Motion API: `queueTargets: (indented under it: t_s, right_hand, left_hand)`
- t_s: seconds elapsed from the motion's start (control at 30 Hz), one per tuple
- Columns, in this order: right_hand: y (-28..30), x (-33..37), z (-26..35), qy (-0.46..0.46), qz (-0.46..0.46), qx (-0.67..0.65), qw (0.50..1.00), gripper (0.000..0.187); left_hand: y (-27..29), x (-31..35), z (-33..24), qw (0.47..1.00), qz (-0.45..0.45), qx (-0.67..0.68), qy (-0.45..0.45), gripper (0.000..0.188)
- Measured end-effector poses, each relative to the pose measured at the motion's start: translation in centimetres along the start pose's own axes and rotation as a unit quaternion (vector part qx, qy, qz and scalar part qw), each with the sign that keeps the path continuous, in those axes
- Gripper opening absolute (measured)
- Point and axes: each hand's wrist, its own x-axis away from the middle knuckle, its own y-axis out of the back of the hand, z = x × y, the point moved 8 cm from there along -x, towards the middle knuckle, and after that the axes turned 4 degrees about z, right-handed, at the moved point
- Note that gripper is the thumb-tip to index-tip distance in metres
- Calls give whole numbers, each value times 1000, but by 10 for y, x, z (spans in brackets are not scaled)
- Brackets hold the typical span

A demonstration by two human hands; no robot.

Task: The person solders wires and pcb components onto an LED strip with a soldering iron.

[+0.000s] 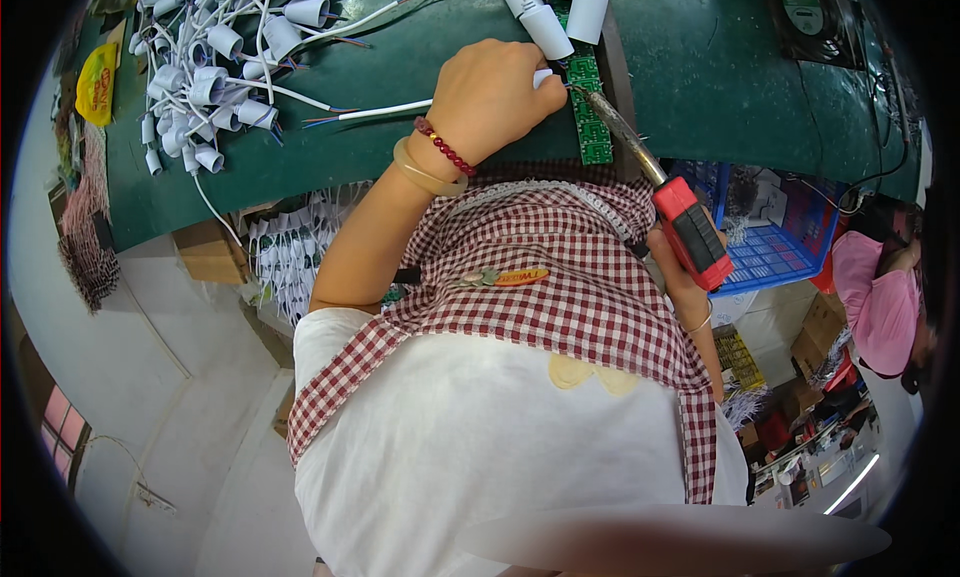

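My left hand (pixel 497 95) is closed around a white cable (pixel 385 109) whose stripped coloured wires stick out to the left. At its fingertips shows a small white plastic end (pixel 541 78), right beside a strip of green circuit boards (pixel 591 127). In my right hand (pixel 668 252), largely hidden behind the handle, is a red and black soldering iron (pixel 690 227). Its metal shaft slants up and left, with the tip over the board strip near my left fingers. White lamp-holder-like cylinders (pixel 543 32) lie across the far end of the strip.
A heap of white cylinders with cables (pixel 210 82) covers the far left of the green table (pixel 700 87). A black fan (pixel 805 12) stands at the far right. Below the table edge are a blue crate (pixel 775 242) and hanging white cables (pixel 300 242). Another person's pink sleeve (pixel 875 302) shows at right.
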Motion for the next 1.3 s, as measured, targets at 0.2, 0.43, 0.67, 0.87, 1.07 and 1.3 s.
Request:
queueTargets:
  t_s: [0.2,0.43,0.67,0.87,1.07,1.3]
  right_hand:
    - [-2,-1,5,19,10,28,999,19]
    - [-3,5,0,11,0,21,1000,21]
    - [5,18,-21,-83,-47,-73,993,16]
    - [4,18,-23,-80,-53,-87,992,15]
    - [5,17,-24,-78,-56,-105,990,16]
    - [5,20,-34,-74,-60,-164,982,14]
  left_hand:
    - [-1,-1,1,1000,2,5,0,29]
    - [-2,-1,2,1000,-3,3,-6,28]
    - [-1,0,1,1000,-9,9,-16,27]
    - [-2,-1,2,1000,3,4,-10,28]
    - [-1,-1,0,1000,-7,2,-12,28]
    - [1,0,-2,1000,-3,-1,-7,27]
